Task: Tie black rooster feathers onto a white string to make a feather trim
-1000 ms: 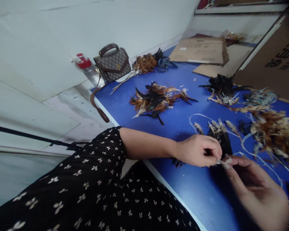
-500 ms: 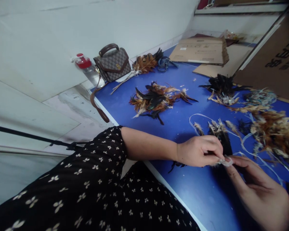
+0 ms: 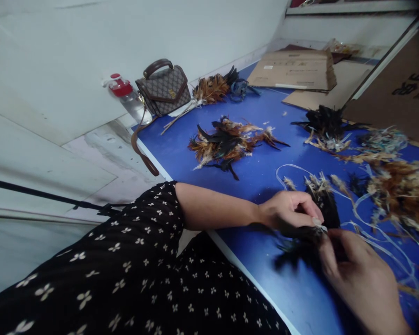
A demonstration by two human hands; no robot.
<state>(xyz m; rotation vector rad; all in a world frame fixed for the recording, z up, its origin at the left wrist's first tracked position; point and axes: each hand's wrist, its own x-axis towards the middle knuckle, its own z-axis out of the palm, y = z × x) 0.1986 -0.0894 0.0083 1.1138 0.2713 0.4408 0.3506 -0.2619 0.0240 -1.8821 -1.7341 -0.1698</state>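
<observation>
My left hand (image 3: 288,209) is closed, thumb and fingers pinching a small whitish strip (image 3: 320,225) that looks like thin ribbon. Close against it, my right hand (image 3: 361,272) grips black feathers (image 3: 296,251) at their base end. Their dark tips stick out to the left under my left hand, blurred by motion. Just beyond the hands lies a bundle of black feathers with pale quill ends (image 3: 319,186). A loose white string (image 3: 384,237) curls over the table to the right. My fingers partly hide the spot where strip and feathers meet.
The blue table (image 3: 258,181) carries a brown-black feather pile (image 3: 226,142), a black bunch (image 3: 323,123), and a big brown heap (image 3: 401,190). A tied feather bundle (image 3: 211,88), handbag (image 3: 165,90) and red-capped bottle (image 3: 125,95) stand along the wall. Flattened cardboard (image 3: 293,70) lies behind.
The feathers in my right hand have swung into view, tips to the left below my left hand. My right hand has shifted slightly left, and the whitish loop between my fingers has changed shape.
</observation>
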